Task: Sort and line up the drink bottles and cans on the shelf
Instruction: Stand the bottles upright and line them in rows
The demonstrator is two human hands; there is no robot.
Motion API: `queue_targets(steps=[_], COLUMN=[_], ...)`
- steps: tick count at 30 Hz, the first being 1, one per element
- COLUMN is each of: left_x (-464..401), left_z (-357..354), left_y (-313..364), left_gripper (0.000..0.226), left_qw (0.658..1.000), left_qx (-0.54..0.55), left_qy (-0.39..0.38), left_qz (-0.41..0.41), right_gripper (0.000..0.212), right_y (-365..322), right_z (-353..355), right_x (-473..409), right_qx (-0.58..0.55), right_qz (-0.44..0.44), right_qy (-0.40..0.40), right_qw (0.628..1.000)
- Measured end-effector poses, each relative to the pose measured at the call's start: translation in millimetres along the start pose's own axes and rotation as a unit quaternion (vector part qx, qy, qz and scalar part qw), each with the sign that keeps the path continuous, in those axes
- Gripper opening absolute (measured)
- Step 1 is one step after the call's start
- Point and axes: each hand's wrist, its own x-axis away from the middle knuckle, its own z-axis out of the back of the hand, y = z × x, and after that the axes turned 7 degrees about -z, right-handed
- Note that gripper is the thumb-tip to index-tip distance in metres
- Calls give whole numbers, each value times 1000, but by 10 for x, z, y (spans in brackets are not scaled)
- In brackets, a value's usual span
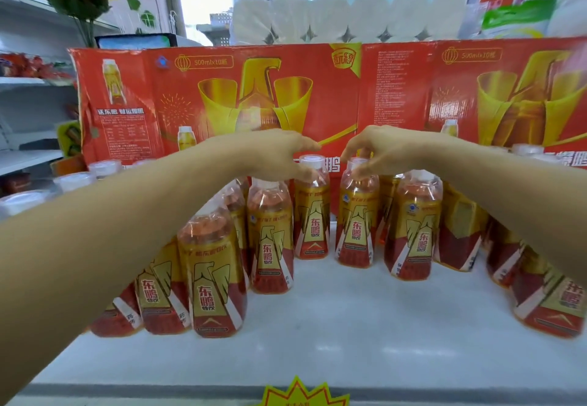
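White shelf point(349, 326) with red boxes point(222, 94) behind, full of drink bottles.
I see my left hand point(279, 154) pinching one bottle point(312, 212) at 12 o'clock, and my right hand point(378, 151) gripping the next bottle point(357, 218) by its cap, just beside it.

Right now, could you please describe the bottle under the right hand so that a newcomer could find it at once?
Start at the red cartons standing along the back of the white shelf. In front of them, near the middle, two bottles stand either side of a gap. It is the bottle right of that gap, the only one with the right hand on its cap.
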Motion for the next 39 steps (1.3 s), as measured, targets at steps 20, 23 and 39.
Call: queue_targets(steps=[20,23,39], left_x=[-147,-280,-779], left_z=[-120,-253,-628], left_y=[389,750,1248], left_gripper=[68,67,85], left_qw=[997,987,973], left_qx=[10,62,203], left_qy=[67,108,103], left_qz=[-38,-99,-42], right_gripper=[59,40,55], right_y=[151,461,1390], right_z=[26,152,217], right_x=[244,463,637], right_qx=[-57,-93,-8], right_qz=[8,-32,-117], right_qy=[111,170,23], right_qw=[992,981,993])
